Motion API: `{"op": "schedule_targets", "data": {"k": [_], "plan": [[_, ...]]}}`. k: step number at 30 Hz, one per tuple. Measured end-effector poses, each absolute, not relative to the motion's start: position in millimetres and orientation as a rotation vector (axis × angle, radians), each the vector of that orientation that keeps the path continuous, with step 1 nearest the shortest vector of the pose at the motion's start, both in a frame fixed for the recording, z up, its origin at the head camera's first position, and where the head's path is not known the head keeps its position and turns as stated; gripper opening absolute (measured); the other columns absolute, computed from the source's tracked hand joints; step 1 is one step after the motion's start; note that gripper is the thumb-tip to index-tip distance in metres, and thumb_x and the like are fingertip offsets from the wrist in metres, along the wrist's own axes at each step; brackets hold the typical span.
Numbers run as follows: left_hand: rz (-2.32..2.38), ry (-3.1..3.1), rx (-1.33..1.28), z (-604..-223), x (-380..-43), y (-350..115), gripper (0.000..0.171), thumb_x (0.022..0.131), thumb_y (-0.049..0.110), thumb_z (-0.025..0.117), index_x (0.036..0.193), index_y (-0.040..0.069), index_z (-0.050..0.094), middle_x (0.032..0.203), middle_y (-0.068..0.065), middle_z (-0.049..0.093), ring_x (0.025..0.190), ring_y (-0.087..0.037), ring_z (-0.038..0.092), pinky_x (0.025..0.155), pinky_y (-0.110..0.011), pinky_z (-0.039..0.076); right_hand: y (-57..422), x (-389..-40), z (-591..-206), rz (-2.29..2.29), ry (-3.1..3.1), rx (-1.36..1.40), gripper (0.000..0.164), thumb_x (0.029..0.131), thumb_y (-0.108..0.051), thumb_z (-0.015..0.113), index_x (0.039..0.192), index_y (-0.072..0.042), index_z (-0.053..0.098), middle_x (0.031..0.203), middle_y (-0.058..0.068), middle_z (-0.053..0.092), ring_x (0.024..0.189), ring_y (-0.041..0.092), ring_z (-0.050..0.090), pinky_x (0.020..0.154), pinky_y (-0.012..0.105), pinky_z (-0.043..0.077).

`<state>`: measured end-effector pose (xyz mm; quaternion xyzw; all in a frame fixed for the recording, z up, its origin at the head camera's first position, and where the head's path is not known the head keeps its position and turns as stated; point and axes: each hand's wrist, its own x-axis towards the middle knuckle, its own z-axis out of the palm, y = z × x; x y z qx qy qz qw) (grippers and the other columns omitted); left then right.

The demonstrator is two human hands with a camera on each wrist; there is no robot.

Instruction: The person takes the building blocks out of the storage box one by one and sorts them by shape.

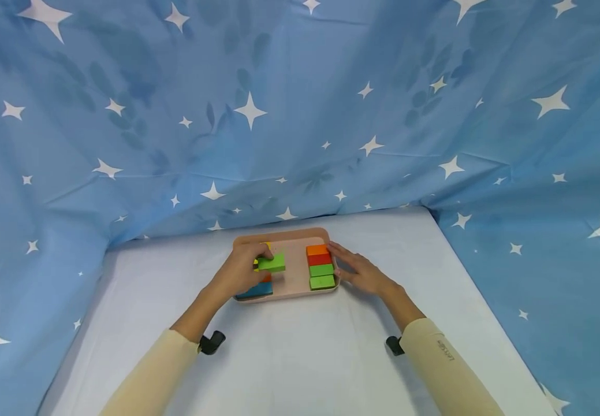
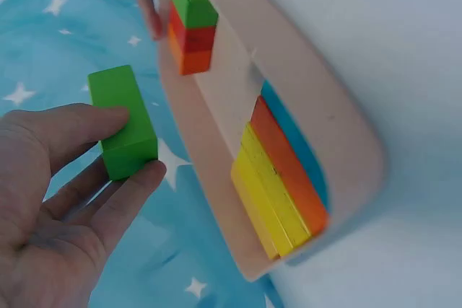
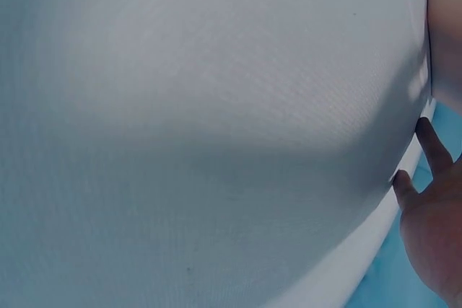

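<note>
My left hand [image 1: 242, 267] pinches a green block [image 2: 128, 124] between thumb and fingers, above the left part of a pale pink tray [image 1: 294, 289]. Below that hand, in the tray's left end, lie yellow blocks [image 2: 267, 185], an orange block [image 2: 289, 171] and a blue block [image 1: 254, 290], partly hidden in the head view. At the right end stand an orange block [image 1: 317, 249], a red block [image 1: 319, 259] and two green blocks [image 1: 322, 282] in a row. My right hand [image 1: 364, 274] has its fingers extended at the tray's right rim, beside that row.
The tray stands on a white-covered table [image 1: 300, 358]. A blue curtain [image 1: 289, 115] with white stars hangs behind it and along the sides. Black wrist-camera mounts [image 1: 212, 342] sit at both sleeve cuffs.
</note>
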<state>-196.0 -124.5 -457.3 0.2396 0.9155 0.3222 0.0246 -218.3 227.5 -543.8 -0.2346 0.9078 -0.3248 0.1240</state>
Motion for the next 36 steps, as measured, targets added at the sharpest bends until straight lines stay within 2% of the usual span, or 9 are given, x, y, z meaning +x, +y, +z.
{"op": "schedule_targets", "data": {"k": [7, 15, 23, 32, 36], "plan": [[1.025, 2.802, 0.645, -458.0, -135.7, -152.7, 0.029, 0.083, 0.001, 0.084, 0.107, 0.012, 0.073, 0.114, -0.002, 0.074, 0.104, -0.020, 0.069, 0.087, -0.037, 0.061, 227.1, -218.3, -543.8, -0.965, 2.643, -0.688, 0.067, 0.108, -0.031, 0.056, 0.167, -0.023, 0.026, 0.175, 0.001, 0.017, 0.160, 0.035, 0.021, 0.125, 0.069, 0.014], [1.062, 2.740, 0.503, -497.2, -95.5, -175.6, 0.033, 0.080, -0.005, 0.084, 0.102, 0.016, 0.071, 0.109, 0.002, 0.073, 0.103, -0.018, 0.070, 0.084, -0.030, 0.062, 230.2, -221.3, -545.4, -0.966, 2.629, -0.662, 0.068, 0.108, -0.033, 0.057, 0.167, -0.027, 0.024, 0.176, 0.001, 0.016, 0.161, 0.035, 0.019, 0.126, 0.068, 0.011], [1.027, 2.815, 0.405, -526.6, -83.7, -178.0, 0.034, 0.078, -0.005, 0.085, 0.100, 0.017, 0.072, 0.106, 0.005, 0.073, 0.097, -0.013, 0.068, 0.086, -0.033, 0.060, 228.1, -223.4, -546.0, -0.952, 2.624, -0.679, 0.068, 0.108, -0.034, 0.056, 0.167, -0.026, 0.023, 0.176, 0.001, 0.015, 0.160, 0.035, 0.019, 0.126, 0.068, 0.013], [1.004, 2.857, 0.408, -535.6, -84.4, -179.4, 0.035, 0.078, -0.005, 0.085, 0.100, 0.020, 0.073, 0.104, 0.008, 0.073, 0.092, -0.008, 0.065, 0.086, -0.033, 0.059, 227.4, -221.7, -542.4, -0.955, 2.634, -0.695, 0.069, 0.107, -0.032, 0.057, 0.167, -0.022, 0.024, 0.176, 0.003, 0.016, 0.160, 0.037, 0.021, 0.124, 0.069, 0.017], [0.995, 2.862, 0.406, -537.3, -86.1, -179.6, 0.036, 0.078, -0.005, 0.085, 0.100, 0.021, 0.072, 0.104, 0.009, 0.073, 0.094, -0.008, 0.065, 0.089, -0.034, 0.059, 228.4, -220.7, -543.0, -0.945, 2.634, -0.685, 0.068, 0.108, -0.032, 0.056, 0.167, -0.023, 0.024, 0.176, 0.001, 0.015, 0.160, 0.036, 0.020, 0.125, 0.068, 0.017]]}}
